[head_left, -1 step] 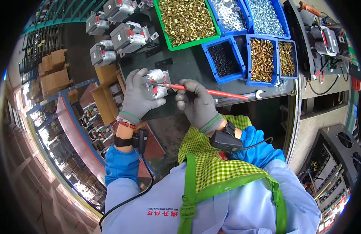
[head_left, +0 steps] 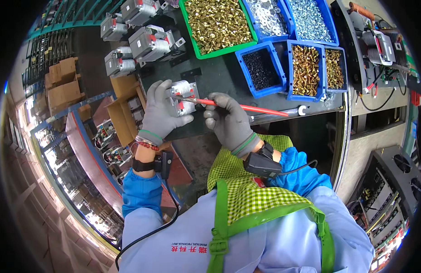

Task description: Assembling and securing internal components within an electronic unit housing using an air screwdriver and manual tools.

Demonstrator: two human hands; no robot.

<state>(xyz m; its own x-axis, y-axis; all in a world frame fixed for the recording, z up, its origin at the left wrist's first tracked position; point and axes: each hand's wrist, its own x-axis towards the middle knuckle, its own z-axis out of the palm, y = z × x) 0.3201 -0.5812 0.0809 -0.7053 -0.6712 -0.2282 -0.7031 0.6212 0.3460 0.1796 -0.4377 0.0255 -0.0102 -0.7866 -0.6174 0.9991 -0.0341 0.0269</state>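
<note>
My left hand, in a grey glove, is closed around the left side of a small transformer with white windings and red strips, held over the table's near edge. My right hand, gloved too, pinches a long slim red piece between thumb and fingertips. That piece runs straight from the transformer out to the right, and its left end looks like metal, against the transformer's face. Whether it is fastened there I cannot tell. A silver open-ended wrench lies on the table edge beyond its right end.
Several similar transformers stand at the far left. A green bin of brass-coloured fasteners and blue bins of screws and washers fill the back right. A cardboard box is left of my left hand; an open chassis stands far right.
</note>
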